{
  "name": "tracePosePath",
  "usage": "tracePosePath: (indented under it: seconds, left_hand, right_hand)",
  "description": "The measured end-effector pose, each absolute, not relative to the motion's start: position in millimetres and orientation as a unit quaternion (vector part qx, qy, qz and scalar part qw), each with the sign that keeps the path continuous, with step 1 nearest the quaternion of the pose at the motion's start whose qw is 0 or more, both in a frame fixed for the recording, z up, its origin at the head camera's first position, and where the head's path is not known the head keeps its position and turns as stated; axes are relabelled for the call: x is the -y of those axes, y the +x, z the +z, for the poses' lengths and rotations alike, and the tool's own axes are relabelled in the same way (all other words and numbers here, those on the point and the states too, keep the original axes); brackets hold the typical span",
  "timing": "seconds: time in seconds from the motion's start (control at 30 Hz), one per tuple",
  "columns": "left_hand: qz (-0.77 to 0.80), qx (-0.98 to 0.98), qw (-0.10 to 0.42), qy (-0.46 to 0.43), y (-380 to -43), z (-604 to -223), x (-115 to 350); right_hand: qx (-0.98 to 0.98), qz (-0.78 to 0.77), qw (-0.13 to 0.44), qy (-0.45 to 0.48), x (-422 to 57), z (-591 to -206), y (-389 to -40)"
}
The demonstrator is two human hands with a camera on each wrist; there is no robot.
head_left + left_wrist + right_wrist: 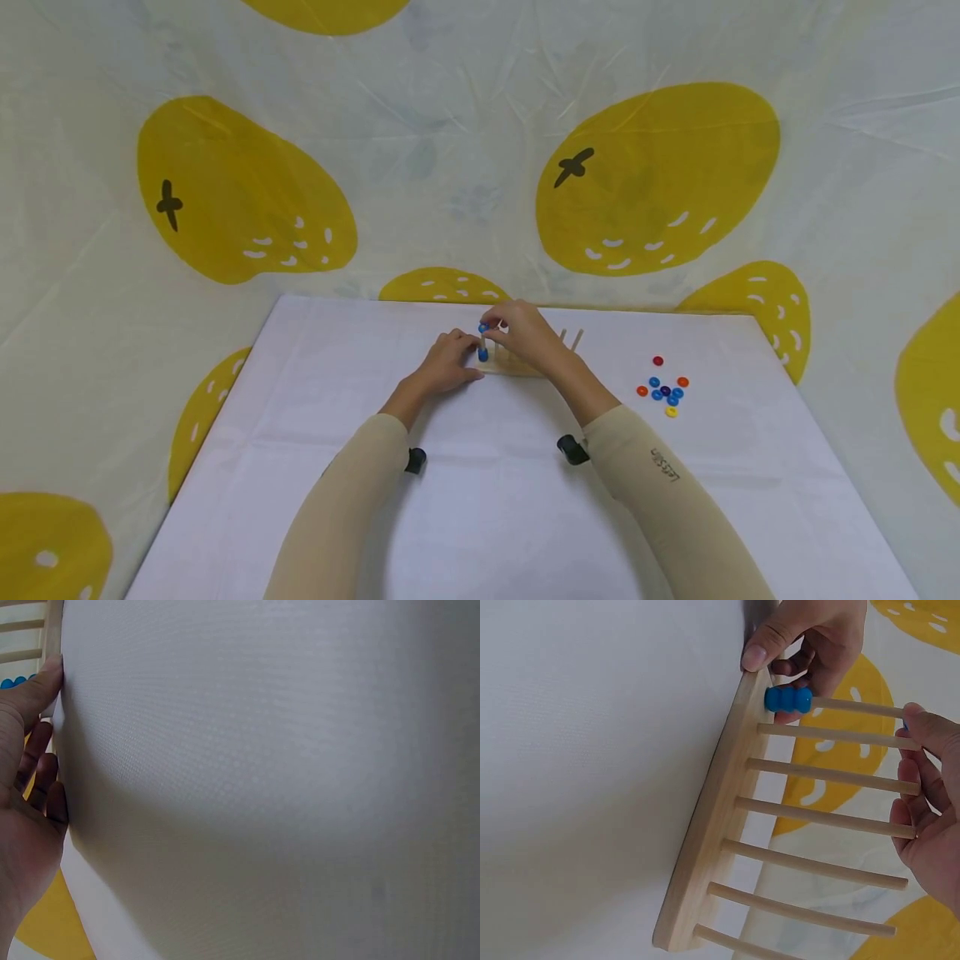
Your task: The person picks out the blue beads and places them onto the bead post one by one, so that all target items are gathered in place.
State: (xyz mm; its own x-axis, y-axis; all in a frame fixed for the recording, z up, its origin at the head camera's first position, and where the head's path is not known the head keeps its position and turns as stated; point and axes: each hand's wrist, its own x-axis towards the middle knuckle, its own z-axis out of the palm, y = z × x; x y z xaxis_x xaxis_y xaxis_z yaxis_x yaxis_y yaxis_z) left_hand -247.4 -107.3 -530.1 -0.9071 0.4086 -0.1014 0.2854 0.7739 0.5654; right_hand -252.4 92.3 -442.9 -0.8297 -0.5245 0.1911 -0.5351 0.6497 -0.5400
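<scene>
A wooden peg stand [714,799] with a row of upright pegs is on the white table. My left hand [447,364] holds its left end, the thumb at the near corner and the fingers round behind, as the right wrist view shows. On the end peg, a short stack of blue rings [788,700] sits down at the base. With thumb and fingertips, my right hand [522,332] pinches another blue ring [483,327] at the top of that same peg. In the right wrist view the fingers mostly hide this ring. The other pegs visible there are bare.
Loose rings lie on the white table [487,517] right of the stand: a red ring [657,361], a yellow ring [671,412], a dark purple ring [665,391], and several orange and blue ones. Behind the table hangs a cloth [450,167] printed with yellow fruit.
</scene>
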Motion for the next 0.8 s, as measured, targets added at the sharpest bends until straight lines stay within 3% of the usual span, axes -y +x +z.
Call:
tracePosePath:
  seconds: [0.8]
  left_hand:
    - [0.272, -0.939, 0.113, 0.177, -248.0, -530.8, 106.6]
  right_hand:
    - [0.918, 0.278, 0.027, 0.281, -95.4, -442.6, -251.2]
